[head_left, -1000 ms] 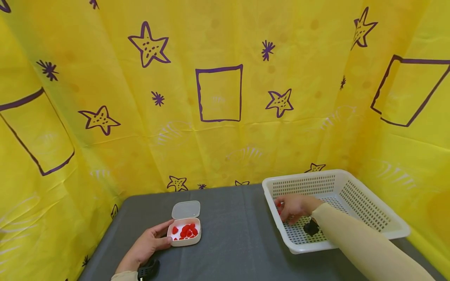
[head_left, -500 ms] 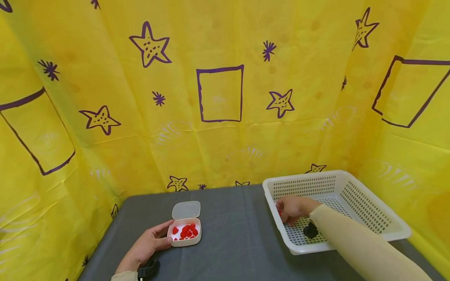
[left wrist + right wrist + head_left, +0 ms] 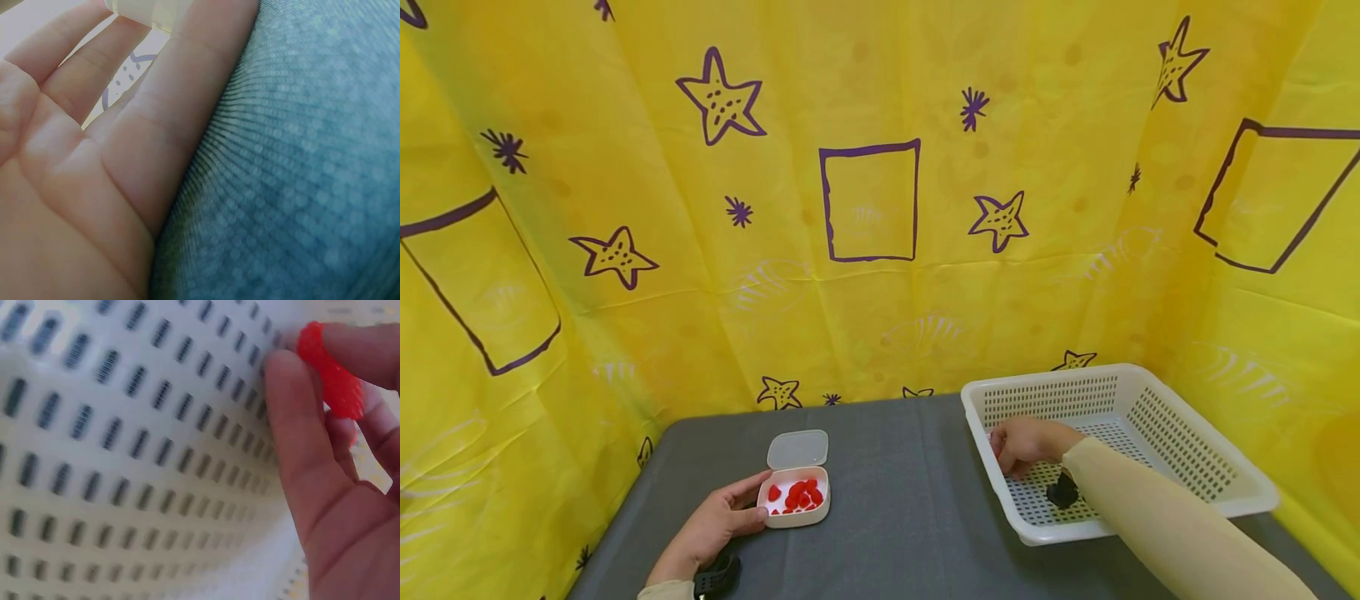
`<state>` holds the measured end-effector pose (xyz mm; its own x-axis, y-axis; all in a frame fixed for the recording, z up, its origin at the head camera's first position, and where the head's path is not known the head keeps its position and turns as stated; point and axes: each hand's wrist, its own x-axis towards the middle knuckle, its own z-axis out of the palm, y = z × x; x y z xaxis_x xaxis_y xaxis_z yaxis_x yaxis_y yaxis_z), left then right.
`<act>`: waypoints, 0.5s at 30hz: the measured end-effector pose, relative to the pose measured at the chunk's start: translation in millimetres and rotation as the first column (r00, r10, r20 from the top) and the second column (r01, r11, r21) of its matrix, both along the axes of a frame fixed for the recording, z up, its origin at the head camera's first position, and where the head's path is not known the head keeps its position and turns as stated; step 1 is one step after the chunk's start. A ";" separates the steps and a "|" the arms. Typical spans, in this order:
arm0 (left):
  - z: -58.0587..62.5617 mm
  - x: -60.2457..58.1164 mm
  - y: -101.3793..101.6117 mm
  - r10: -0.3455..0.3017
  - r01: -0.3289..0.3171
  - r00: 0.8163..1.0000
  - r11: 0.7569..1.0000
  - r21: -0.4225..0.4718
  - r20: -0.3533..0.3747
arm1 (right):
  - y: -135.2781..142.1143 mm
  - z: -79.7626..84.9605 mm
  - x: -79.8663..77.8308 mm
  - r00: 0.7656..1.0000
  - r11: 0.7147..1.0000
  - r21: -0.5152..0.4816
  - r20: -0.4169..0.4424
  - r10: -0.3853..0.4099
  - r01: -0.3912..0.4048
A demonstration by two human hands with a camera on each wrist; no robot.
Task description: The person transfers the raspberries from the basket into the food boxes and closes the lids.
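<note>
My left hand (image 3: 715, 521) grips the left side of a small cream box (image 3: 797, 519), thumb at its front and fingers toward its back. Several red raspberries (image 3: 803, 493) lie inside, and its translucent lid (image 3: 797, 449) is folded back. In the left wrist view only a pale edge of the box (image 3: 147, 12) shows past the fingers. My right hand (image 3: 1028, 442) reaches into a white perforated basket (image 3: 1048, 385), near its left wall. There its thumb and fingers pinch a bumpy red raspberry (image 3: 334, 375). More red peeks out lower among the fingers. The head view hides the raspberry behind the hand.
A grey cloth (image 3: 880, 500) covers the table between box and basket. Yellow curtains (image 3: 865, 317) with purple starfish prints stand behind and on both sides. The basket's raised walls surround my right hand. Black straps sit on both wrists.
My right hand's fingers have drawn together around the red raspberry at the basket's left wall, hiding the red seen earlier. The left hand and the box stay put.
</note>
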<state>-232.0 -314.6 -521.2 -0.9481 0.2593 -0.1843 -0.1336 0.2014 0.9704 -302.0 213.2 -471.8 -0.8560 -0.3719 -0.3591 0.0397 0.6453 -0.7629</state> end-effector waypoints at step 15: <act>1.7 1.5 1.1 -0.003 0.003 1.000 1.000 0.005 -0.003 | 27.1 21.4 -14.9 0.993 0.978 -0.197 -0.083 -0.087 0.069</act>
